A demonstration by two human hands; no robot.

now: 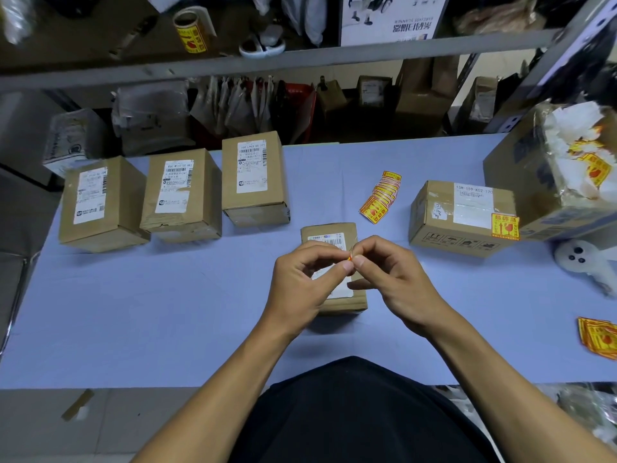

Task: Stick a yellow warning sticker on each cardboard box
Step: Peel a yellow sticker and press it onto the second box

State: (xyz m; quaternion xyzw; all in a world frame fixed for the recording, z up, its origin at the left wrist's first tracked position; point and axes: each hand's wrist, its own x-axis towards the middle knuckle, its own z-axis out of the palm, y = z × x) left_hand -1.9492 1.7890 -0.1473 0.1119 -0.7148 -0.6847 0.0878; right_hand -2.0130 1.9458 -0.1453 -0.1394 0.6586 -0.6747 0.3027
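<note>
Where both hands' fingertips meet, yellow sticker (349, 258) in shared grip above small box (334, 235).

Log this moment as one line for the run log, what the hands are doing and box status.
hands: left and right pinch sticker | over: small box | stickered: right box | unstickered: three left boxes
</note>
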